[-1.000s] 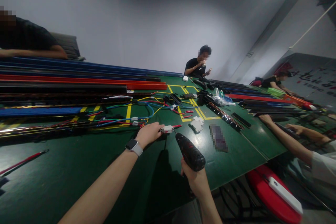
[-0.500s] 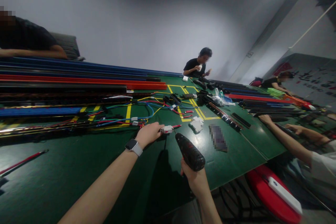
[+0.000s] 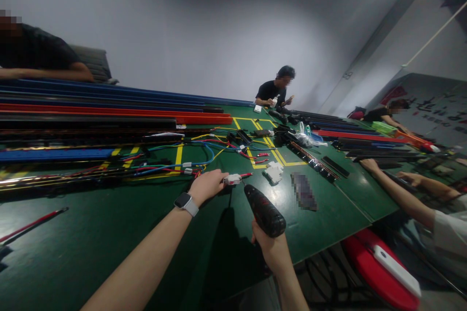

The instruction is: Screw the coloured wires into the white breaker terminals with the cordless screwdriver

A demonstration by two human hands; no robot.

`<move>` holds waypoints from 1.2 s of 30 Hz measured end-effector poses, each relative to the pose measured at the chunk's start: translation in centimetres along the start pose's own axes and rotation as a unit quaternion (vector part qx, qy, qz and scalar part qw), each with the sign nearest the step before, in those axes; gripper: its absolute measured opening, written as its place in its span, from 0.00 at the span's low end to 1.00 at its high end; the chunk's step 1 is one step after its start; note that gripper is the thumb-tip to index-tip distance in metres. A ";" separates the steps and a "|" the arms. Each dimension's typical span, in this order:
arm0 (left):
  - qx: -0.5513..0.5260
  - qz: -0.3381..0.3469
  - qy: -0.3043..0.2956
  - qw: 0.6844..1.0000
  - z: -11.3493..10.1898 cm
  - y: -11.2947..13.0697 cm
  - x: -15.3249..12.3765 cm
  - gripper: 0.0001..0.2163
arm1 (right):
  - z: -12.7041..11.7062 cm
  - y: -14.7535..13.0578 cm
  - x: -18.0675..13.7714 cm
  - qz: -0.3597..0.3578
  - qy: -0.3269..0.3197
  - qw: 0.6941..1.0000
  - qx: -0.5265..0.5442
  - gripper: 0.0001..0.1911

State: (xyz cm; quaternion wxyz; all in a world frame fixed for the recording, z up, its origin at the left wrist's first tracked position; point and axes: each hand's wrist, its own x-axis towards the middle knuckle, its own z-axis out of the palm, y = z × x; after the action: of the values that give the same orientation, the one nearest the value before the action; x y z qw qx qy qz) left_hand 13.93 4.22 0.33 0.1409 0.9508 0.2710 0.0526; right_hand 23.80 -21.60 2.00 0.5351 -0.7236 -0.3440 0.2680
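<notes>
My left hand (image 3: 207, 187), with a watch on its wrist, is closed on a small white connector block (image 3: 232, 179). A short red wire (image 3: 246, 175) sticks out of the block's far side. My right hand (image 3: 269, 244) is wrapped round a black power screwdriver (image 3: 265, 211). Its front end points at the block, and the thin bit tip lies close to it; whether they touch I cannot tell. A little pile of white connector blocks (image 3: 273, 172) lies just beyond the screwdriver.
Coloured cables (image 3: 207, 148) and long rails (image 3: 109, 114) cover the green table (image 3: 153, 243) at the left. A pixelated flat dark object (image 3: 304, 191) lies right of the white blocks. A co-worker's arm (image 3: 401, 194) reaches in from the right; other people sit behind.
My hands, the connector block and the screwdriver hold almost the same place. Across the table, a co-worker's hand with a white item has lowered slightly.
</notes>
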 end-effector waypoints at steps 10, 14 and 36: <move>-0.001 -0.008 0.001 1.000 0.0 0.1 -0.1 0.17 | 0.1 1.1 0.1 -0.002 0.018 1.000 -0.004 0.13; -0.002 -0.009 -0.004 1.000 -0.2 0.2 -0.1 0.16 | 0.1 0.5 0.0 0.001 0.011 1.000 0.006 0.13; -0.010 -0.014 -0.015 1.000 -0.4 0.3 -0.1 0.15 | 0.1 -0.6 -0.1 0.003 0.003 1.000 0.014 0.11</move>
State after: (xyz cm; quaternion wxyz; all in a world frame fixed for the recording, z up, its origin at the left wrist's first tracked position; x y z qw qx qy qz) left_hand 13.89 4.04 0.80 0.1548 0.9461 0.2818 0.0388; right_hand 23.47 -21.49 2.58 0.5458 -0.7176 -0.3364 0.2721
